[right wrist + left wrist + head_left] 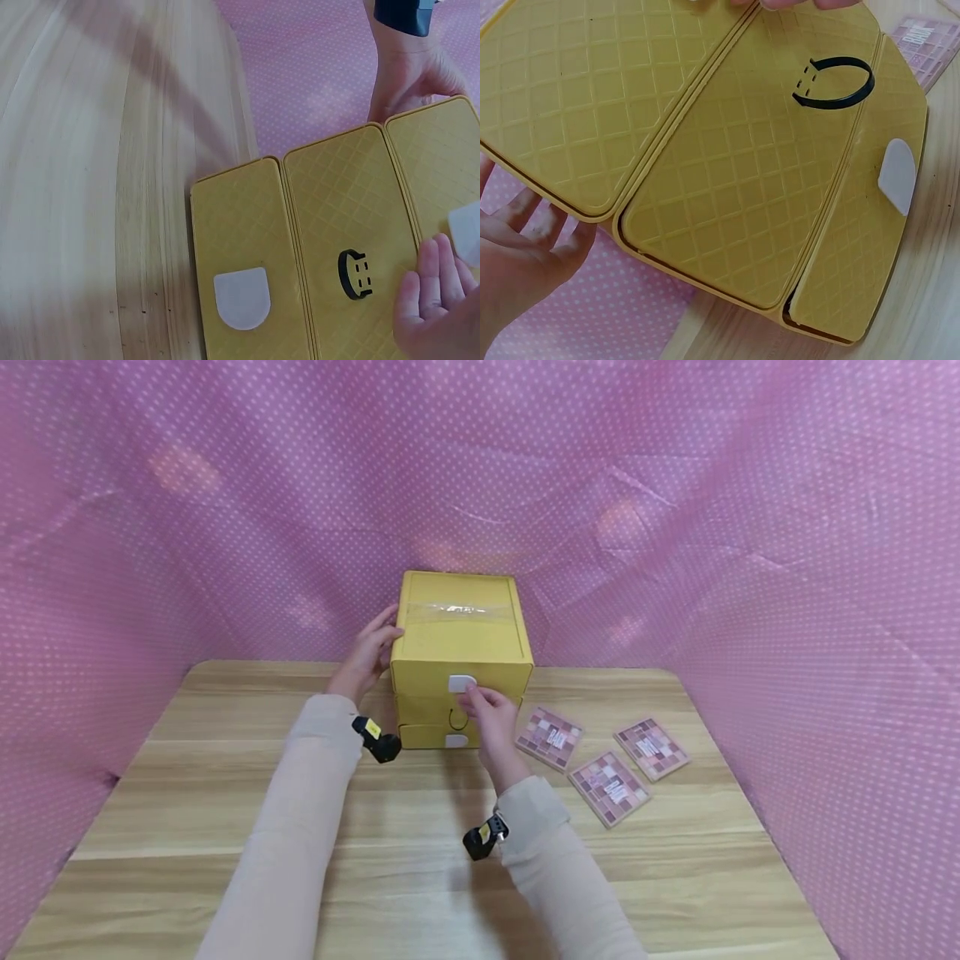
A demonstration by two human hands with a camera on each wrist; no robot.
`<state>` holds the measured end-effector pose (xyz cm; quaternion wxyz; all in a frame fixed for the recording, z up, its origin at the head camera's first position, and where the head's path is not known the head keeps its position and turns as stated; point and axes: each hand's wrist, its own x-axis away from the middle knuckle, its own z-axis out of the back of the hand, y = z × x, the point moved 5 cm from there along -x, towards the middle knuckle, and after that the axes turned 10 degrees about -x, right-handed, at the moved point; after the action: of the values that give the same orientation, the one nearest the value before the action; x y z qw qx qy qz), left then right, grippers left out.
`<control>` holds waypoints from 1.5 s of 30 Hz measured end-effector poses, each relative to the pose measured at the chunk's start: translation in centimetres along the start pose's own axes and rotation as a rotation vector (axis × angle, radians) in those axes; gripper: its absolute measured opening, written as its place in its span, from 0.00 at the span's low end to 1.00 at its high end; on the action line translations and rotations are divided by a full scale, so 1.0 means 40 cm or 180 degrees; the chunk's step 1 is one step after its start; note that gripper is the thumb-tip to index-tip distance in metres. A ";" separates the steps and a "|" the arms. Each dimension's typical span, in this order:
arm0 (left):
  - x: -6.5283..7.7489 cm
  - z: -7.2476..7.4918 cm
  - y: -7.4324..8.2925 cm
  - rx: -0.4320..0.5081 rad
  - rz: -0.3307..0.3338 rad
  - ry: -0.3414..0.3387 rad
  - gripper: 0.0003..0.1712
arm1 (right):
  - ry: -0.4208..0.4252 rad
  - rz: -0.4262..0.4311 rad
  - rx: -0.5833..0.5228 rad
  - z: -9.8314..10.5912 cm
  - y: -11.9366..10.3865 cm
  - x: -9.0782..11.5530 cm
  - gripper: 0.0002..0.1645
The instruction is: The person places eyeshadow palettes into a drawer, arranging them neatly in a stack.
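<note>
A yellow drawer box (461, 639) with three stacked drawers stands toward the back of the table. My left hand (370, 652) rests against its left side, thumb near the top edge and fingers spread along the wall. At the front, my right hand (491, 720) pinches the lower right edge of the top drawer's white tab (459, 683). The middle drawer (735, 172) has a black loop handle (840, 82), and the bottom drawer (240, 225) carries another white tab (242, 298). All three fronts sit nearly flush.
Three pink eyeshadow palettes lie right of the box: one near its corner (550, 737), one closer to me (609, 787) and one farther right (652, 748). Clear tape (459, 611) crosses the box top. A pink dotted cloth (480, 460) hangs around the wooden table (405, 877).
</note>
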<state>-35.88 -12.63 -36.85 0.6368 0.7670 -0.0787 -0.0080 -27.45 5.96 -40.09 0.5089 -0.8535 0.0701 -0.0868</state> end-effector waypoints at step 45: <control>0.201 -0.111 -0.047 -0.0116 -0.0218 0.0359 0.32 | -0.0697 -0.0412 -0.0088 0.202 -0.019 0.214 0.14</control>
<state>-27.24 -9.00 -37.16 0.6534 0.7568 -0.0162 0.0120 -17.29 11.46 -42.54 0.4950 -0.8676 -0.0399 -0.0248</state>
